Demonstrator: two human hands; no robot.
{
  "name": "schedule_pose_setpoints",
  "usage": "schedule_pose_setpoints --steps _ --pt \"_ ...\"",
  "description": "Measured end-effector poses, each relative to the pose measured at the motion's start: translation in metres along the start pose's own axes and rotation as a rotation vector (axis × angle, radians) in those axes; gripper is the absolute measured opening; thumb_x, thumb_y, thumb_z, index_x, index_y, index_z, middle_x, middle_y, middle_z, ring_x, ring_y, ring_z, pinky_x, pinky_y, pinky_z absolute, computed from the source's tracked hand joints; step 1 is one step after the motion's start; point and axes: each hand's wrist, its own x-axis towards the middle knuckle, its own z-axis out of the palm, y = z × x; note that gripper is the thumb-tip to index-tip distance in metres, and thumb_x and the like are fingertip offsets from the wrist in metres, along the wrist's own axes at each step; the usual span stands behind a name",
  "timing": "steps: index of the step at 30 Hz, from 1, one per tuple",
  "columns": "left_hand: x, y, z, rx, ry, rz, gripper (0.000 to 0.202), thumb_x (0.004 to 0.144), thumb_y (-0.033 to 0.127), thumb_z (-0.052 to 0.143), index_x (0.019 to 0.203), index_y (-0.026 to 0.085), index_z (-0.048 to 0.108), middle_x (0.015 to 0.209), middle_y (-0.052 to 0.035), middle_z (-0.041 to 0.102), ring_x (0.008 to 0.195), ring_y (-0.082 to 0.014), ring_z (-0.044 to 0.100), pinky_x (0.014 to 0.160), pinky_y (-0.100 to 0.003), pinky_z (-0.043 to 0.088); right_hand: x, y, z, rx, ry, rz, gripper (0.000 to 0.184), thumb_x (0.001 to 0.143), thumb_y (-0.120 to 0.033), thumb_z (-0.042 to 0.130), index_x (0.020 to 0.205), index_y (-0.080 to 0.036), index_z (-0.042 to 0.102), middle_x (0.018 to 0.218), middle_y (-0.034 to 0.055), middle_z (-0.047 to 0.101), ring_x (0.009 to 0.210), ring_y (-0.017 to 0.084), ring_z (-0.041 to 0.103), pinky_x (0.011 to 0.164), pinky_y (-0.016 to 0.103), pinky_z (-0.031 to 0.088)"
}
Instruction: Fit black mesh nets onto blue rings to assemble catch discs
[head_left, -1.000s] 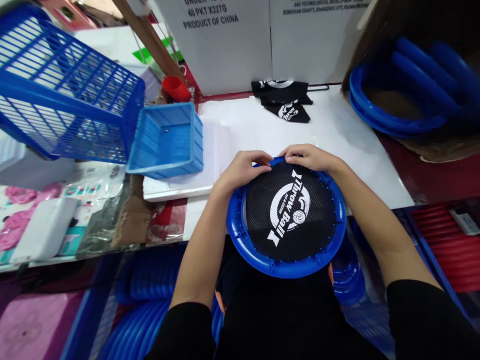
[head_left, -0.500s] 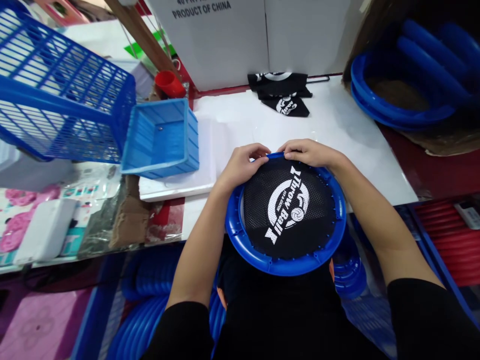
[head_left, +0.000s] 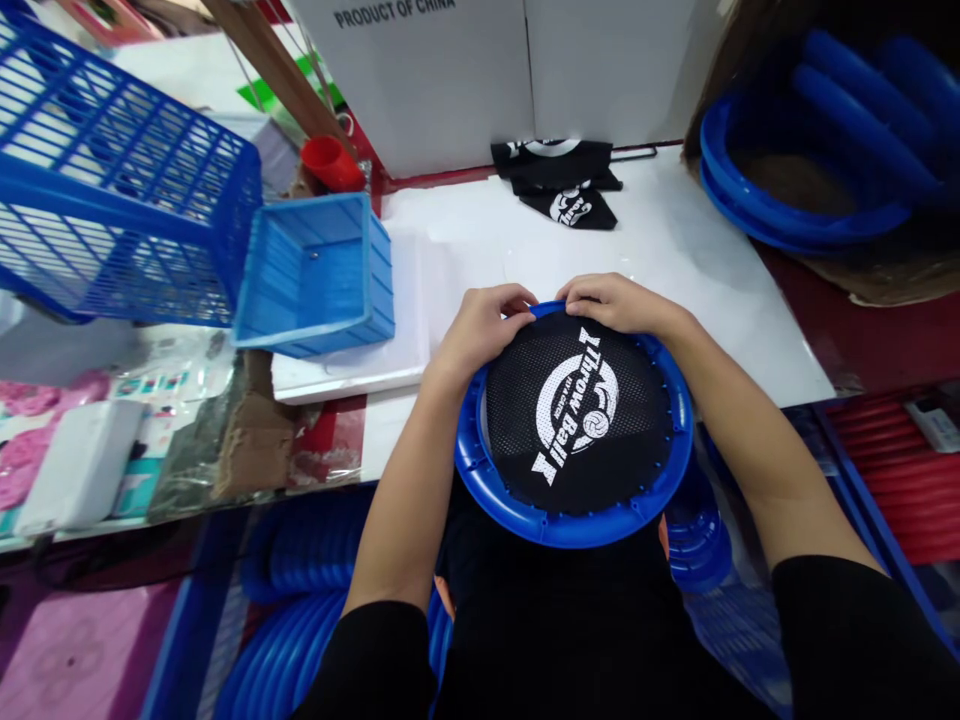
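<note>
A round blue plastic ring (head_left: 525, 515) lies at the near edge of the white table (head_left: 675, 260), against my body. Black mesh (head_left: 577, 410) printed "Throw Ball" in white is stretched across it. My left hand (head_left: 480, 325) pinches the mesh edge at the ring's far rim, fingers curled. My right hand (head_left: 611, 300) presses down on the same far rim just beside it, fingers closed together on the mesh edge.
A small light-blue bin (head_left: 315, 275) and a large blue wire basket (head_left: 112, 190) stand at the left. Spare black mesh pieces (head_left: 562, 185) lie at the table's back by white cartons (head_left: 480, 70). Blue rings (head_left: 795, 170) are stacked at the right and more below the table (head_left: 300, 600).
Both hands stay pinched at the ring's far rim with small finger shifts. The view has tilted slightly, so everything sits a little higher in the picture.
</note>
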Motion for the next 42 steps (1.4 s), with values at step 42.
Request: schedule_pose_setpoints --steps 42 --pt "-0.003 0.005 -0.008 -0.026 -0.113 -0.068 0.033 0.089 0.015 0.067 0.121 0.022 0.075 0.093 -0.0036 0.082 0.089 -0.0187 0.076 0.088 -0.034 0.062 -0.004 -0.007 -0.012 -0.045 -0.121 0.042 0.016 0.094 -0.032 0.061 0.090 -0.023 0.074 0.128 0.0112 0.072 0.116 0.029 0.067 0.110 0.050 0.051"
